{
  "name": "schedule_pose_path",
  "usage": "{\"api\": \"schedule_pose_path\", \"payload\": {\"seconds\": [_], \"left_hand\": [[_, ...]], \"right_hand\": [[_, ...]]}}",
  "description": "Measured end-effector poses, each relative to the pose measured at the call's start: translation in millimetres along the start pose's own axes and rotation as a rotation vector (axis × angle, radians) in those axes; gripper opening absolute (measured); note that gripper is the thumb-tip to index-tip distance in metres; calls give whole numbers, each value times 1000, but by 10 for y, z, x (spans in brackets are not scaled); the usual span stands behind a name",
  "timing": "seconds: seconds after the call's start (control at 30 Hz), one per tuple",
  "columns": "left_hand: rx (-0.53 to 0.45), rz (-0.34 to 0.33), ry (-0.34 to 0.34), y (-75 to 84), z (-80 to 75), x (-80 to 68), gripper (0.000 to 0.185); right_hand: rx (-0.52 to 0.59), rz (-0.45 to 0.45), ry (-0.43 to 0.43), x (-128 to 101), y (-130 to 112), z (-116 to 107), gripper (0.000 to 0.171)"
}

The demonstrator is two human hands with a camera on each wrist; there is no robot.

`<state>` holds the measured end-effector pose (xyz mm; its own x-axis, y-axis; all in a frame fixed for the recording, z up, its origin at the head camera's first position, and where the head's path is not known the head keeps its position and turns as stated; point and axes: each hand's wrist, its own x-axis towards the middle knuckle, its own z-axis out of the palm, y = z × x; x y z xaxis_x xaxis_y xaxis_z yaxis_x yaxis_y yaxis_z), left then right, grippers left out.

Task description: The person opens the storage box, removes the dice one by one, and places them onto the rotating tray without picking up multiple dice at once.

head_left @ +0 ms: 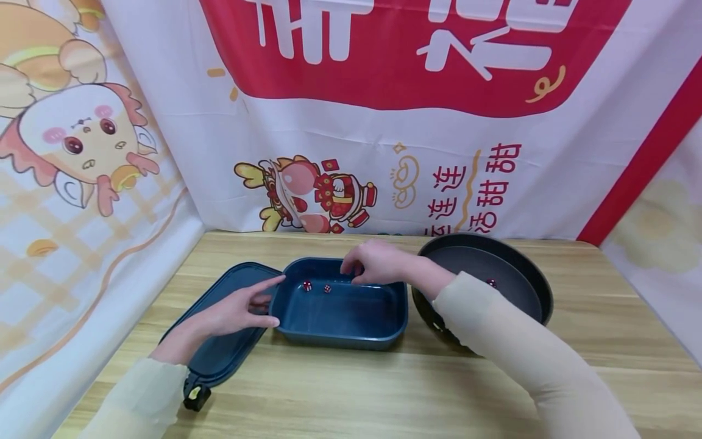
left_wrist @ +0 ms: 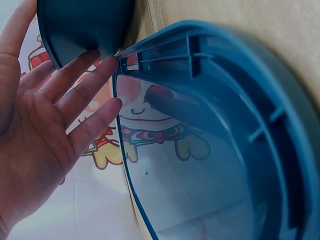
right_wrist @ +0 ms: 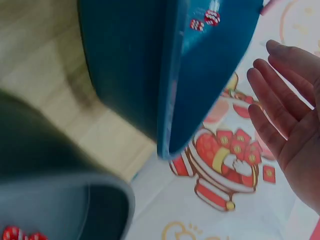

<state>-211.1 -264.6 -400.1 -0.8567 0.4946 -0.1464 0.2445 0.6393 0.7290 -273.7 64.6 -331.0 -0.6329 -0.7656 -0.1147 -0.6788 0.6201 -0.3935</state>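
A dark blue rectangular box [head_left: 340, 338] stands on the table with two small red dice with white spots inside, one die [head_left: 307, 285] beside another die [head_left: 327, 289]. My left hand [head_left: 236, 312] is at the box's left end, fingers spread and thumb at the rim, over a blue lid [head_left: 219, 353]. The left wrist view shows its fingers extended near the box [left_wrist: 85, 30] and the lid [left_wrist: 280, 150]. Above the box's back right part is my right hand [head_left: 378, 262]. In the right wrist view that hand [right_wrist: 290, 110] has loosely bent fingers and holds nothing.
Right of the box stands a round dark pan [head_left: 540, 292], partly behind my right forearm. Red dice [right_wrist: 12, 233] lie inside the pan. A black piece [head_left: 197, 396] sits at the lid's near end. Behind the wooden table [head_left: 384, 396] hangs a printed cloth [head_left: 384, 140].
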Motion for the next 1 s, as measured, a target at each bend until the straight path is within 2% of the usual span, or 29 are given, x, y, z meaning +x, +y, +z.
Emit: {"api": "schedule_pose_path", "payload": {"seconds": [0.23,0.57,1.0], "left_hand": [[-4,-1,2,-18,-14,-5,85],[-9,-12,-1,5,-8,-4,85],[-29,-7,-11,-14,0,-7,85]], "right_hand": [[-20,-4,-27,227,-42,184,30],[35,39,-38,410,16,384,35],[-55,21,-87,556,34,615,40]]}}
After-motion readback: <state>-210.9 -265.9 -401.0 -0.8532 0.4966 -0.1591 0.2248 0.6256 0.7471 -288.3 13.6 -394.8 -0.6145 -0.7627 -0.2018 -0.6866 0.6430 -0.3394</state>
